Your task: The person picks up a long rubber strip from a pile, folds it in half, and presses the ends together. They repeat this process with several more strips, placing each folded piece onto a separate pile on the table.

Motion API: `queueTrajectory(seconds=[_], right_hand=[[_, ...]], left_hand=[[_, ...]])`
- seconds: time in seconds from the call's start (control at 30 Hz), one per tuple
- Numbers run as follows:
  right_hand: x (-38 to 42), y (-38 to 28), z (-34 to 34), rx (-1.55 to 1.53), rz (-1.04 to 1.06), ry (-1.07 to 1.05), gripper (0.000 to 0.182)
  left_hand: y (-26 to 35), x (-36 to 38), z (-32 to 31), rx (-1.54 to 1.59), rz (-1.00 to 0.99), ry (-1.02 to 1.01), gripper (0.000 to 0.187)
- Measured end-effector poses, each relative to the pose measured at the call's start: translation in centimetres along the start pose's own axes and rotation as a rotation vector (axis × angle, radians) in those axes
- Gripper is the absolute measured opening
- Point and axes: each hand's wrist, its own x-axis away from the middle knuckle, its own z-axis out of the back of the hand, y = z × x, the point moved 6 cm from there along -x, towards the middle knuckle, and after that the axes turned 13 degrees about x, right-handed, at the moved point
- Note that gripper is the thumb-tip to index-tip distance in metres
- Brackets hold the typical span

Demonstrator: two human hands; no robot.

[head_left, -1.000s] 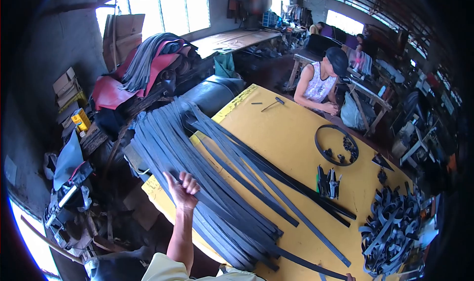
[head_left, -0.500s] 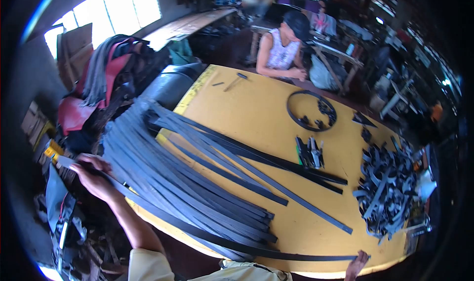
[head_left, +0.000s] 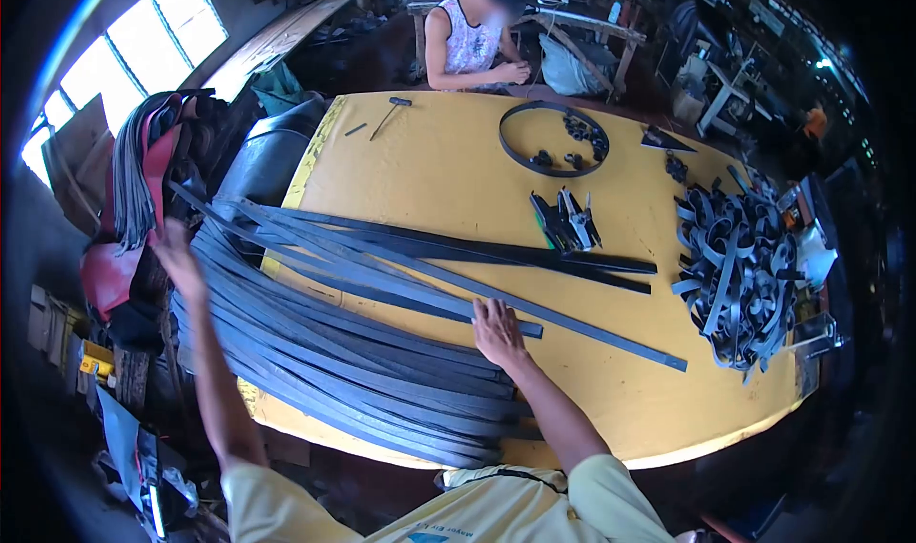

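Over the far edge of a thick bundle of long dark flat strips (head_left: 334, 343), my right hand (head_left: 498, 333) has its fingers curled onto one dark strip (head_left: 420, 300), close to that strip's end. My left hand (head_left: 176, 261) is raised at the left beside the bundle, smeared by motion, so its fingers do not show clearly. Just above it, the end of another strip (head_left: 191, 199) sticks out past the bundle. Two blacker strips (head_left: 611, 264) and a long grey strip (head_left: 611, 338) lie across the yellow tabletop (head_left: 429, 152) beyond my right hand.
A heap of curled strips (head_left: 735, 266) covers the table's right end. Pens or tools (head_left: 570, 220), a black hoop (head_left: 510, 147) with small dark pieces, and a hammer (head_left: 386, 114) lie farther back. Across the table sits another person (head_left: 468, 42). Red and grey sheets (head_left: 143, 180) hang at left.
The strip stretched between my hands along the near edge is no longer held there. My right hand moved left and farther over the table; my left hand moved away from the yellow object.
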Motion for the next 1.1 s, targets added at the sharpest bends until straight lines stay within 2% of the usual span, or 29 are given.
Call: queueTrajectory(seconds=[0.03,0.07,0.1,0.13,0.17,0.2,0.27,0.3,0.47,0.53,0.6,0.7,0.73,0.8,0.87,0.93,1.0,1.1], right_hand=[[0.3,-0.4,-1.0,0.009,-0.004,0.015,0.039],[0.9,-0.6,-1.6,0.021,-0.007,0.029,0.039],[1.0,-0.4,-1.1,0.031,-0.003,0.029,0.039],[2.0,-0.2,0.6,0.043,-0.021,0.140,0.037],[3.3,0.0,1.9,0.056,-0.038,0.247,0.035],[4.6,0.6,2.1,0.071,-0.029,0.236,0.035],[8.5,2.9,0.5,-0.419,-0.134,-0.107,0.031],[10.9,4.0,0.3,-0.464,-0.153,-0.175,0.030],[20.1,6.4,0.7,-0.550,-0.189,-0.295,0.032],[21.0,5.7,1.7,-0.483,-0.111,-0.203,0.034],[21.3,5.2,1.4,-0.489,-0.127,-0.186,0.037],[21.3,6.2,0.4,-0.619,-0.255,-0.230,0.034],[21.3,6.6,0.6,-0.630,-0.239,-0.223,0.034],[21.3,8.0,0.3,-0.851,-0.361,-0.305,0.029],[21.1,9.0,1.4,-0.822,-0.316,-0.218,0.026],[21.0,9.5,2.2,-1.054,-0.375,-0.326,0.027],[20.8,9.5,6.3,-1.034,-0.286,-0.344,0.026],[20.7,10.2,14.0,-0.996,-0.083,-0.212,0.022]], left_hand=[[0.1,7.2,-1.7,-0.559,-0.163,-0.252,0.047],[4.2,13.9,-6.7,-0.256,0.377,-0.184,0.048],[5.4,19.5,-8.3,-0.366,0.369,-0.290,0.045],[4.5,25.2,-8.0,-0.344,0.299,-0.347,0.045],[5.5,29.6,-8.3,-0.465,0.260,-0.493,0.047],[6.2,33.7,-8.1,-0.585,0.228,-0.565,0.049],[7.9,39.5,-7.9,-0.777,0.408,-0.703,0.054],[8.3,41.1,-7.6,-0.844,0.418,-0.747,0.056],[8.5,42.9,-7.6,-0.949,0.411,-0.773,0.060],[8.1,43.0,-7.7,-0.971,0.399,-0.768,0.059],[8.3,43.0,-7.6,-0.999,0.410,-0.784,0.059],[8.4,42.9,-7.9,-1.029,0.485,-0.814,0.058],[8.7,42.9,-8.1,-1.003,0.525,-0.773,0.059],[10.0,43.5,-8.8,-0.932,0.498,-0.625,0.061],[12.0,45.1,-10.6,-0.752,0.365,-0.565,0.068],[15.8,46.0,-14.7,-0.626,0.285,-0.745,0.078],[20.1,46.4,-19.6,-0.572,0.275,-0.932,0.080],[23.6,47.3,-24.9,-0.391,0.088,-1.100,0.060]])
